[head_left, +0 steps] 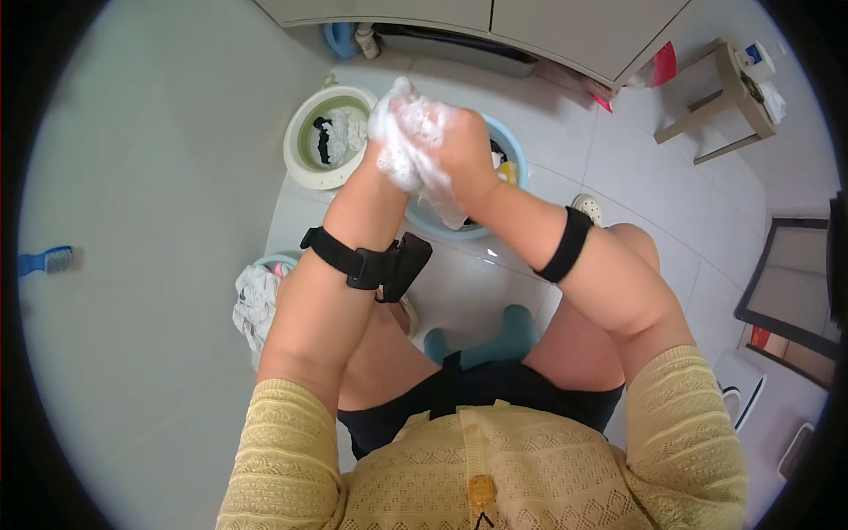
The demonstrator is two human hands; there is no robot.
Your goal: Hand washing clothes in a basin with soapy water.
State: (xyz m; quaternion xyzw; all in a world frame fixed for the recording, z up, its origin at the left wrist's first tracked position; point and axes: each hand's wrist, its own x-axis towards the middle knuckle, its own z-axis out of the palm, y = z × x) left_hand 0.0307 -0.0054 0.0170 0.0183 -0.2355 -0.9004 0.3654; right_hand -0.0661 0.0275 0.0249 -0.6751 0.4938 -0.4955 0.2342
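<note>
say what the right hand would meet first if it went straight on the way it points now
Probably the foam-covered white cloth bunched in the bare right hand, then the foam-covered left hand beside it; foam hides exact contact, so depth is unclear.

A blue brush [48,261] shows at far left, a beige stool [738,95] at upper right.

This looks like the washing corner of a home: a pale tiled floor [632,177], a light-grey two-door cabinet [565,26] along its far edge, a small beige wooden stool [731,79] near its far right corner. Beside its left edge stands a round cream-rimmed green basin [294,146] of clothes; white lather [402,132] shows above a round light-blue plastic basin [521,163].
</note>
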